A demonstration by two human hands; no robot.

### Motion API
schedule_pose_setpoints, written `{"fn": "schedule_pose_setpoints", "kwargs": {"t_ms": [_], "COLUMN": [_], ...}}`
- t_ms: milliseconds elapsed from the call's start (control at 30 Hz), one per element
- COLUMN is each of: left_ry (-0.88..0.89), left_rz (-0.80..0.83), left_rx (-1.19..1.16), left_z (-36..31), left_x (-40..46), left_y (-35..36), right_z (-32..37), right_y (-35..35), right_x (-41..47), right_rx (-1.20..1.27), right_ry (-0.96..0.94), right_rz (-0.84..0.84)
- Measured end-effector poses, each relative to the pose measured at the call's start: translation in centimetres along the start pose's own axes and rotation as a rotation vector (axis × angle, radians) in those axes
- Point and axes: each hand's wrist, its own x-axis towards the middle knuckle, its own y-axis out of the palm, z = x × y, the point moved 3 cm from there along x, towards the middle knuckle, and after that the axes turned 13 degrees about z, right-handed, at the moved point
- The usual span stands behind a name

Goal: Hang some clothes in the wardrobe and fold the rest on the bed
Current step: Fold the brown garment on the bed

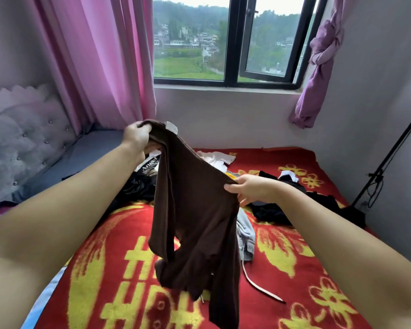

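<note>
A dark brown long-sleeved garment (195, 210) hangs in the air over the bed, its lower end trailing onto the red and yellow blanket (294, 269). My left hand (136, 136) grips its top edge beside a white label. My right hand (249, 189) pinches the garment's right edge lower down. Behind it lie a black printed top (145, 176), white clothes (217, 159), black clothes (301, 200) and a grey garment (246, 236) on the bed. No wardrobe is in view.
A padded headboard (22, 138) stands at the left, with pink curtains (97, 60) beside it. A window (228, 41) fills the far wall. A black stand (384, 160) with cables leans at the right wall. A pale strap (259, 286) lies on the blanket.
</note>
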Motion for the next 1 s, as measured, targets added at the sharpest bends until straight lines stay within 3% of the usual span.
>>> {"fn": "schedule_pose_setpoints", "kwargs": {"t_ms": [133,200,300,433,467,533,667,867,933,1000], "left_ry": [-0.266,-0.348,-0.242,-0.126,-0.081,0.076,0.227,0.281,0.330,0.381], "left_rz": [0.078,0.220,0.442,1.114,1.195,1.148,0.669,0.495,0.379,0.361], "left_rx": [0.031,0.201,0.579,0.907,1.021,1.097,0.845,0.630,0.535,0.580], "left_z": [2.9,4.3,5.7,6.9,7.2,8.3,8.0,7.7,6.6,5.3], "left_x": [-1.0,-2.3,-4.3,-8.7,-9.6,-9.8,-8.3,-7.8,-7.5,-7.4], "left_y": [-0.8,-0.2,1.5,5.5,6.2,7.5,8.0,7.9,8.0,8.7], "right_z": [3.8,5.4,6.9,7.2,7.2,6.9,5.4,2.2,1.0,-0.1], "right_y": [-0.4,-0.9,-1.7,-2.1,-1.9,-1.9,-2.9,-4.3,-4.6,-4.9], "right_x": [-0.3,-0.6,-1.1,-1.3,-1.3,-1.3,-2.1,-2.6,-2.8,-2.9], "right_rx": [0.407,0.592,0.793,1.009,1.041,1.082,1.109,1.061,0.956,0.759], "right_ry": [-0.279,-0.389,-0.489,-0.538,-0.540,-0.541,-0.502,-0.299,-0.163,-0.041], "right_rz": [-0.066,-0.106,-0.119,-0.160,-0.164,-0.190,-0.302,-0.294,-0.312,-0.414]}}
